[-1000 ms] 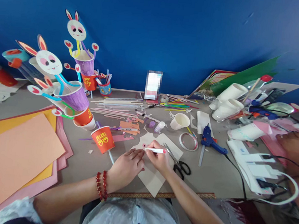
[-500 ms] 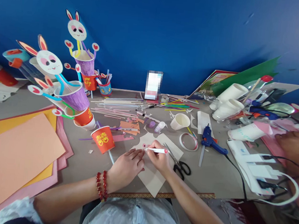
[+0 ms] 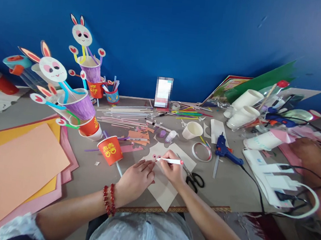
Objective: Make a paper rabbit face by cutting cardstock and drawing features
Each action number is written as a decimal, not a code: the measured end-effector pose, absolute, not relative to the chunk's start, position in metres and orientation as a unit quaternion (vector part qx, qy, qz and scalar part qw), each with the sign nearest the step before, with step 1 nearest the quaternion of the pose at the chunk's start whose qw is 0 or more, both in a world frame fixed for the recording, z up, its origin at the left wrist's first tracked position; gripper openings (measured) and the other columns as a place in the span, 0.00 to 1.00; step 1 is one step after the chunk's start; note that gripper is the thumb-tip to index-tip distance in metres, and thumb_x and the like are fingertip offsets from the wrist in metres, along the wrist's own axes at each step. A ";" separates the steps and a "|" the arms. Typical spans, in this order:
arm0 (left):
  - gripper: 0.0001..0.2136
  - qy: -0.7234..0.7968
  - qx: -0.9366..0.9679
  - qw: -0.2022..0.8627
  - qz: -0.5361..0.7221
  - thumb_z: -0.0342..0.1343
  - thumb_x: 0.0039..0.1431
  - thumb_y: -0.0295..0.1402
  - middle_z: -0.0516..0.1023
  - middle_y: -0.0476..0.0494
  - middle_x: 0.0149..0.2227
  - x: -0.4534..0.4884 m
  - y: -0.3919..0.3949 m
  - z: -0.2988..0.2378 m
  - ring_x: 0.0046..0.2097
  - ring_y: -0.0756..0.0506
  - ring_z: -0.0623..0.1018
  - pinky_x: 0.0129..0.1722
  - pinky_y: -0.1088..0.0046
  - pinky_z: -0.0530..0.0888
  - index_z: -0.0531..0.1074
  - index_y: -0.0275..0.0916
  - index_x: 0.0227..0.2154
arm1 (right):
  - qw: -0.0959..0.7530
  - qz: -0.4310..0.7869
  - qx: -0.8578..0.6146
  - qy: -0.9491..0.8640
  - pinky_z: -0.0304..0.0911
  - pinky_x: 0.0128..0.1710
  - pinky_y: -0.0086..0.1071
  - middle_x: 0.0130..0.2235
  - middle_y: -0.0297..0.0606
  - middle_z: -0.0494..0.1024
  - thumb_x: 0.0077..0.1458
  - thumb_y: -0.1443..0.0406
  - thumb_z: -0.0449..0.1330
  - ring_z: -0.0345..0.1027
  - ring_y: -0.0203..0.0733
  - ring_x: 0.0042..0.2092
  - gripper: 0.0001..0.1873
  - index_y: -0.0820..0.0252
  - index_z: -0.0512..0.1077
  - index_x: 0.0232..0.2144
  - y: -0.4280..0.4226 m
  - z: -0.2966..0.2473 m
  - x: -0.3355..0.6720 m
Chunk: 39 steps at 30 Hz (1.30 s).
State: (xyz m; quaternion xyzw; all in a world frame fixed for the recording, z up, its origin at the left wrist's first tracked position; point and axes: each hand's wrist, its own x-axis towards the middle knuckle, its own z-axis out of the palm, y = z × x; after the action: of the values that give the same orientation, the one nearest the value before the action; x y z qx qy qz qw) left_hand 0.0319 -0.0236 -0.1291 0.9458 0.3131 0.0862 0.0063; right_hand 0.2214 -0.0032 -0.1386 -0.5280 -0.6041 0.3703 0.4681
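On the white card [image 3: 161, 189], right-hand fingers [image 3: 169, 166] pinch a marker [image 3: 170, 161], its tip seemingly touching paper.

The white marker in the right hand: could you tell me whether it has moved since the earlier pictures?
No: the white marker keeps its tip by the pink spots on the paper cutout, beside the scissors.

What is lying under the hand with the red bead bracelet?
The left hand rests on a pale sheet of paper, beside the right hand holding a white marker. Small pink marks show near the tip; anything drawn under the palm is hidden.
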 end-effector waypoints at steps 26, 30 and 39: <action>0.08 0.323 0.942 -0.004 0.090 0.61 0.61 0.33 0.77 0.36 0.53 0.035 -0.026 -0.113 0.57 0.38 0.75 0.59 0.58 0.68 0.74 0.34 0.40 | 0.560 0.349 -0.496 -0.565 0.61 0.23 0.30 0.32 0.35 0.76 0.65 0.57 0.54 0.63 0.36 0.24 0.10 0.55 0.69 0.44 -0.005 -0.116 0.235; 0.09 0.317 0.944 -0.015 0.086 0.61 0.62 0.34 0.78 0.35 0.52 0.035 -0.027 -0.113 0.56 0.38 0.76 0.59 0.58 0.68 0.74 0.34 0.40 | 0.458 0.269 -0.521 -0.668 0.69 0.32 0.34 0.34 0.39 0.80 0.68 0.60 0.50 0.71 0.41 0.30 0.14 0.56 0.70 0.50 -0.017 -0.103 0.247; 0.09 0.327 0.940 -0.007 0.101 0.60 0.61 0.33 0.77 0.33 0.54 0.040 -0.035 -0.117 0.55 0.37 0.76 0.56 0.57 0.70 0.74 0.34 0.41 | 0.385 0.181 -0.499 -0.755 0.71 0.40 0.42 0.38 0.40 0.81 0.66 0.65 0.52 0.75 0.51 0.42 0.12 0.51 0.73 0.48 -0.052 -0.118 0.253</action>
State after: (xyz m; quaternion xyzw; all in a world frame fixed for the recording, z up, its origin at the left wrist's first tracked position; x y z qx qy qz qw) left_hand 0.0404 -0.0350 -0.1171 0.9396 0.3270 0.1009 -0.0071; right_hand 0.2525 -0.0517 -0.1180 -0.4990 -0.7549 0.1806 0.3854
